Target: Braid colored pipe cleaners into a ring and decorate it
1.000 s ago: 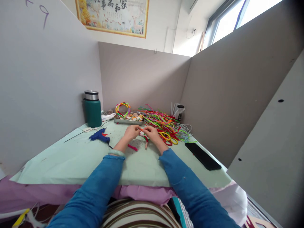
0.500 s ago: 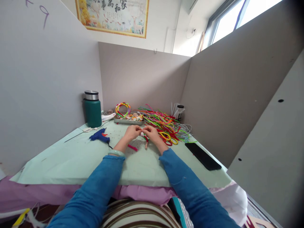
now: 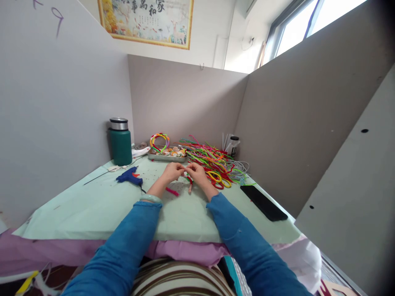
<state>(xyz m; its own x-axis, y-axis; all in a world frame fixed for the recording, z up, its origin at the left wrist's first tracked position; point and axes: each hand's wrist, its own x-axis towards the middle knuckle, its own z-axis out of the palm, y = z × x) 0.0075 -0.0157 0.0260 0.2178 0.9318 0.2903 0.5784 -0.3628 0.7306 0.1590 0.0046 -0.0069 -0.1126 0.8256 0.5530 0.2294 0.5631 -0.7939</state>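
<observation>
My left hand (image 3: 172,171) and my right hand (image 3: 197,172) meet above the middle of the table, fingertips pinched together. What they pinch is too small and too covered by the fingers to make out. Just under them, a red and green fuzzy strip (image 3: 189,180) shows, with a short beige piece (image 3: 190,189) beside my right hand. A short pink pipe cleaner (image 3: 172,192) lies on the cloth by my left wrist. Behind my right hand spreads a heap of coloured pipe cleaners (image 3: 210,158).
A blue glue gun (image 3: 130,176) and a green bottle (image 3: 121,146) stand left. At the back, a metal tray (image 3: 166,158) holds small pieces, with colourful rings (image 3: 159,142) at it. Yellow-handled scissors (image 3: 218,177) and a black phone (image 3: 263,203) lie right. Grey partitions (image 3: 185,94) enclose the table.
Both hands stay nearly in place, with only slight movement of the fingertips. Nothing else has visibly moved.
</observation>
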